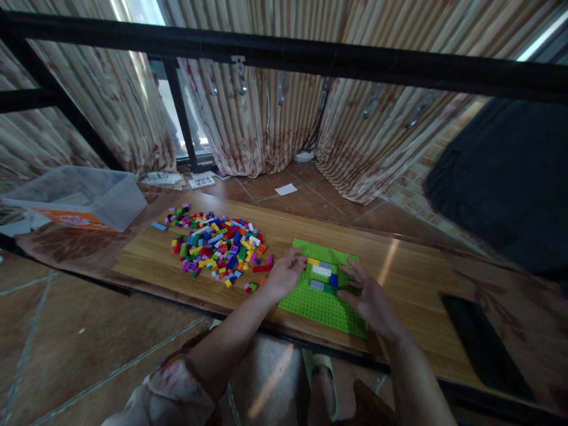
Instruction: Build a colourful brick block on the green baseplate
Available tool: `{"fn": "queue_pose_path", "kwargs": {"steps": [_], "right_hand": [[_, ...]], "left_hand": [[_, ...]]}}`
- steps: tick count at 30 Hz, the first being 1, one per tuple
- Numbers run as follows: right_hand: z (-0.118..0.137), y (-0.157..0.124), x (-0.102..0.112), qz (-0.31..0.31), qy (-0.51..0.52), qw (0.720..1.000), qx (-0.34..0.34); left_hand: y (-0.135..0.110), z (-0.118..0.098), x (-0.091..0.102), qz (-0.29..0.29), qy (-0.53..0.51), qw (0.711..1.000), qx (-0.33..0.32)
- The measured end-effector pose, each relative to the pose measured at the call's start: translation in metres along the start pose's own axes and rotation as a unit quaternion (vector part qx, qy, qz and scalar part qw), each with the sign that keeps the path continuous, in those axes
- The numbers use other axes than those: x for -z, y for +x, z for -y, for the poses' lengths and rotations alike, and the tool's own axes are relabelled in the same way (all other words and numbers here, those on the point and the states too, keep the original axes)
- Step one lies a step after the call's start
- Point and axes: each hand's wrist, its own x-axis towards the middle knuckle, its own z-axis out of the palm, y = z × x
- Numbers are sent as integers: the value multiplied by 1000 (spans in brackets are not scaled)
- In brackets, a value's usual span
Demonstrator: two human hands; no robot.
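A bright green baseplate [326,307] lies on the wooden table top [412,278]. A few bricks, yellow, white, grey and blue, are stuck near its middle [323,273]. My left hand [286,272] rests on the plate's left edge with its fingers curled, touching the plate. My right hand [366,293] hovers over the plate's right side with its fingers spread, close to the blue brick; nothing shows in it. A heap of loose coloured bricks [217,244] lies to the left of the plate.
A clear plastic box [77,198] stands at the far left of the table. A dark flat object [483,346] lies on the right. A black metal bar [284,56] crosses overhead. Curtains hang behind, papers lie on the tiled floor.
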Motion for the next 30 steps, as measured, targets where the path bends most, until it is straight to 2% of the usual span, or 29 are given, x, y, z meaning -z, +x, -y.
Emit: {"fn": "queue_pose_path", "kwargs": {"steps": [7, 12, 15, 19, 22, 25, 30], "right_hand": [[4, -1, -3, 8, -41, 999, -4], [5, 3, -1, -3, -53, 999, 5], [6, 6, 2, -41, -70, 997, 6], [12, 13, 6, -123, -83, 989, -26], [18, 17, 11, -168, -72, 982, -41], [26, 18, 15, -225, -50, 972, -48], [37, 15, 16, -275, 4, 960, -55]], "left_hand": [[-4, -2, -2, 15, 51, 999, -7], [-11, -12, -1, 13, 60, 998, -15], [-13, -23, 8, -9, 78, 996, -35], [-13, -40, 33, -37, 142, 986, -85], [-19, -53, 55, -51, 247, 962, -107], [-31, -64, 70, -50, 364, 923, -111], [-47, -72, 72, -51, 520, 847, -98]]}}
